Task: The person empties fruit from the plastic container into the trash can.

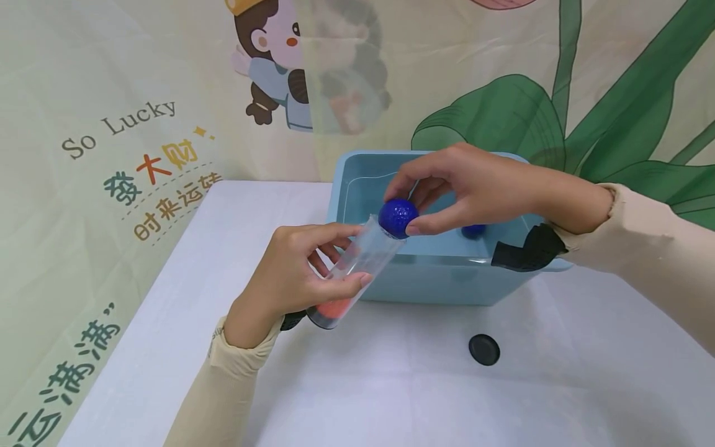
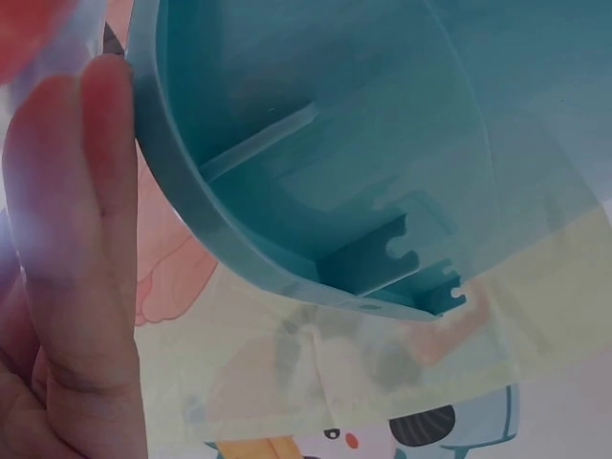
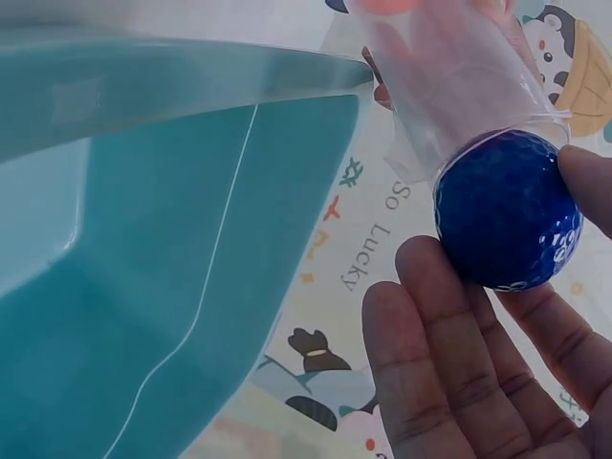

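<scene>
My left hand (image 1: 298, 267) grips a clear plastic tube (image 1: 368, 251), tilted with its mouth toward the upper right. An orange ball (image 1: 333, 308) sits at the tube's lower end, above a black end cap (image 1: 322, 319). Between thumb and fingers, my right hand (image 1: 455, 186) pinches a dark blue golf ball (image 1: 398, 218) right at the tube's mouth. In the right wrist view the blue ball (image 3: 507, 210) meets the tube's rim, where a clear flap sticks out. Only fingers (image 2: 72, 220) of the left hand show in the left wrist view.
Behind the hands stands a light blue plastic bin (image 1: 436, 279), with another blue ball (image 1: 473, 231) inside, partly hidden by the right hand. A round black cap (image 1: 484, 349) lies on the white table (image 1: 391, 385) in front of the bin. A printed cloth (image 1: 184, 68) hangs at the back.
</scene>
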`<state>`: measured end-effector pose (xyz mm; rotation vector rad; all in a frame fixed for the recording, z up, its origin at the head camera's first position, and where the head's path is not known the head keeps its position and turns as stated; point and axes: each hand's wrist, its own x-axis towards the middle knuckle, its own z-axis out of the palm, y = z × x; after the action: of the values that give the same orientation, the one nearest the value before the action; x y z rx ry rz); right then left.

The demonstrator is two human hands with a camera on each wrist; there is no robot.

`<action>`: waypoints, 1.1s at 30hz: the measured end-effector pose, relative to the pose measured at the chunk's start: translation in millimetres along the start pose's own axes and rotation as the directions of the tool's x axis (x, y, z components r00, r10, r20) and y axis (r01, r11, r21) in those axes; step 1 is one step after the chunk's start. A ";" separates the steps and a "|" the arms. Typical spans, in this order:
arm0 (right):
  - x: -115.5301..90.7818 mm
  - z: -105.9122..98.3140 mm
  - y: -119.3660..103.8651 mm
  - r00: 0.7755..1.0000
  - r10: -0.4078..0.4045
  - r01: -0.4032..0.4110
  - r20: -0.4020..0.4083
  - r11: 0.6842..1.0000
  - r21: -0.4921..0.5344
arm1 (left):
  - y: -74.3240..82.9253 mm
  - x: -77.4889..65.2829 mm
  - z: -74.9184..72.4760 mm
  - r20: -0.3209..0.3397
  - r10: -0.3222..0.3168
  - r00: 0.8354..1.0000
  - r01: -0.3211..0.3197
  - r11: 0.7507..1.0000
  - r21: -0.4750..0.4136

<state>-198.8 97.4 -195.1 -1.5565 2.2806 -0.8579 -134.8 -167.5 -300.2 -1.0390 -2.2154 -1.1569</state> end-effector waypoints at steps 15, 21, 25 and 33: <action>-9.7 -6.4 5.0 0.999 0.050 -0.050 0.006 0.999 -0.012 | -1.2 4.1 5.0 0.003 0.007 1.000 -0.007 1.000 -0.001; -14.9 -15.9 16.3 0.990 0.143 -0.143 -0.004 0.986 -0.089 | -2.9 4.7 5.5 0.003 0.013 1.000 -0.013 1.000 0.003; -14.3 -22.6 31.6 0.978 0.209 -0.210 -0.019 0.967 -0.141 | -3.2 3.6 3.8 0.001 0.011 1.000 -0.011 1.000 0.011; -10.2 -34.1 70.1 0.936 0.349 -0.350 -0.039 0.917 -0.191 | -1.8 2.3 0.2 -0.005 0.018 1.000 -0.018 0.999 0.028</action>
<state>-265.6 135.8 -210.9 -1.1537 2.6011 -0.5568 -137.7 -167.1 -299.7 -1.0412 -2.2080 -1.1168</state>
